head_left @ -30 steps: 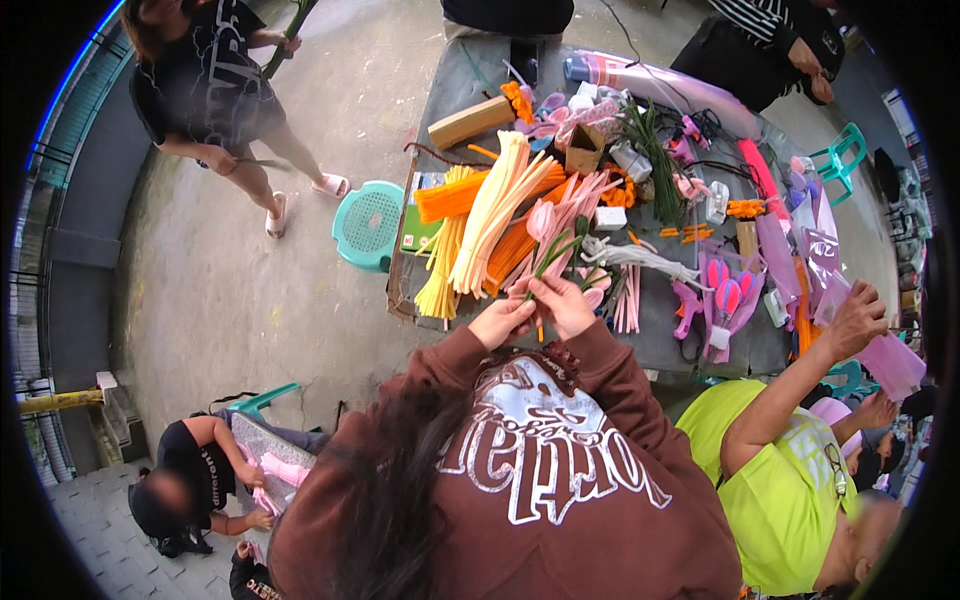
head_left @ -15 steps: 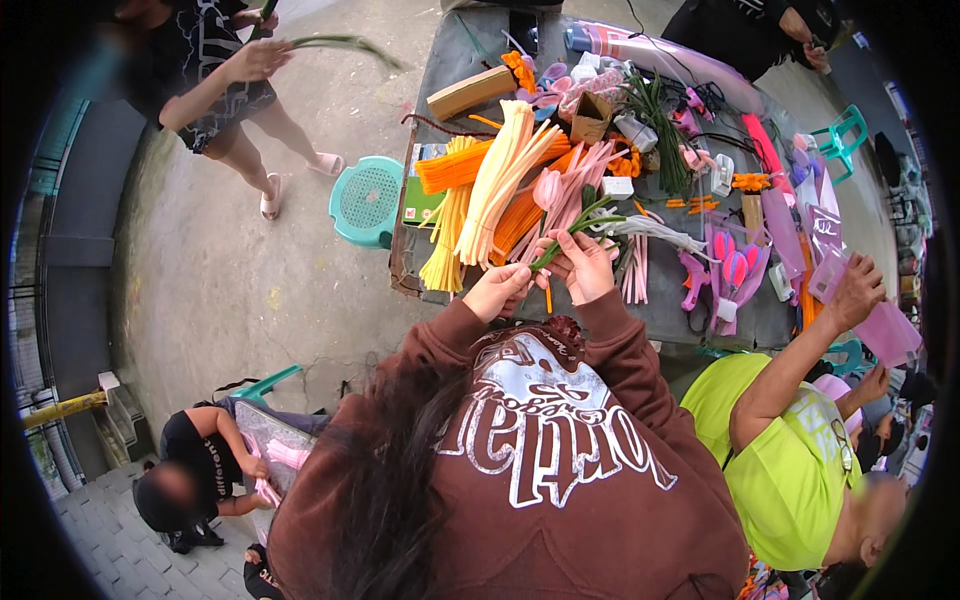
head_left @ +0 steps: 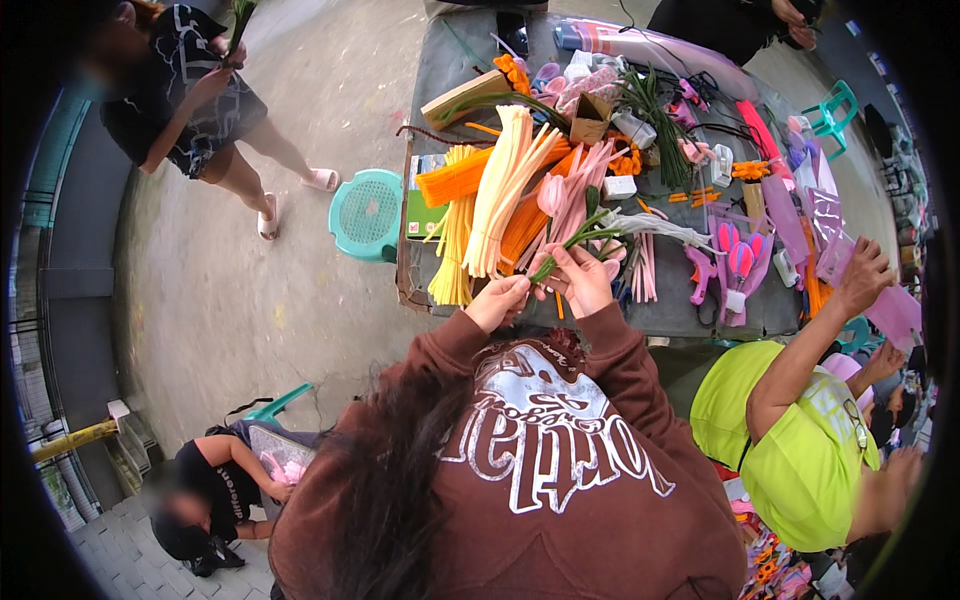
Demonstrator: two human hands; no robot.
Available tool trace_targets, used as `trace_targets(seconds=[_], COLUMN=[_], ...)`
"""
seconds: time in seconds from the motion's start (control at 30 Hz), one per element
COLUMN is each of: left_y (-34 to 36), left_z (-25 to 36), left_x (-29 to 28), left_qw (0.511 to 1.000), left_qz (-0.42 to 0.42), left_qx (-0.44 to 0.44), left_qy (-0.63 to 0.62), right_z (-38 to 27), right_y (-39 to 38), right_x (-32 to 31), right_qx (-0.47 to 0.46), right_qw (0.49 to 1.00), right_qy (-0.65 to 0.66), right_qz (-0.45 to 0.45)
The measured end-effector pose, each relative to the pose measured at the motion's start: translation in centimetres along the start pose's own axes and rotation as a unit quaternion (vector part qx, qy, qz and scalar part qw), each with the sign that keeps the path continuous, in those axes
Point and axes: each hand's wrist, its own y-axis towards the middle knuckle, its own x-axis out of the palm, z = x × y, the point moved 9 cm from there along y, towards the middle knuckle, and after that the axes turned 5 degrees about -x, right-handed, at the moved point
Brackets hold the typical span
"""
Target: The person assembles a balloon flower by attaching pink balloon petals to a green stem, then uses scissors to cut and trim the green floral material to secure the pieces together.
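Observation:
A green fuzzy pipe-cleaner stem [head_left: 546,268] is pinched between my hands at the near edge of the table. My left hand [head_left: 499,303] has its thumb and fingertips closed on the lower end. Just beside it, my right hand [head_left: 583,282] grips the stem higher up, and its green strands fan out to the upper right. Right behind my hands lie bundles of cream pipe cleaners [head_left: 500,200], yellow pipe cleaners [head_left: 455,285], orange ones [head_left: 445,183] and pink ones [head_left: 590,180]. A pale pink tulip-shaped flower [head_left: 552,195] rests among them.
Further right lie silver-white strands [head_left: 655,229], a pink glue gun [head_left: 702,272], a wrapped pink flower [head_left: 740,260] and green stems [head_left: 655,120]. A teal stool [head_left: 366,213] stands left of the table. A person in a lime shirt [head_left: 790,430] works at my right; others are nearby.
Green stems that the person at the upper left held out now lie by the cardboard box on the table. My hands keep hold of the green stem, with slight finger movement.

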Motion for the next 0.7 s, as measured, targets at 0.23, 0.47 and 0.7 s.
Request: trace_targets(seconds=[0.23,0.47,0.7], left_y=[0.8,1.1,9.8], left_z=[0.1,11.4,22.0], left_x=[-0.9,-3.9,-16.6], left_qw=[0.997,0.915,0.720], left_qz=[-0.012,0.157,0.395], left_qx=[0.014,0.243,0.381], left_qy=[0.071,0.280,0.425], right_z=[0.8,-0.7,-1.8], right_y=[0.4,0.4,-0.4], right_x=[-0.7,-1.0,-1.6], right_qx=[-0.005,-0.043,-0.054], right_qw=[0.999,0.998,0.997], right_qy=[-0.037,-0.029,-0.035], right_qz=[-0.017,0.025,0.051])
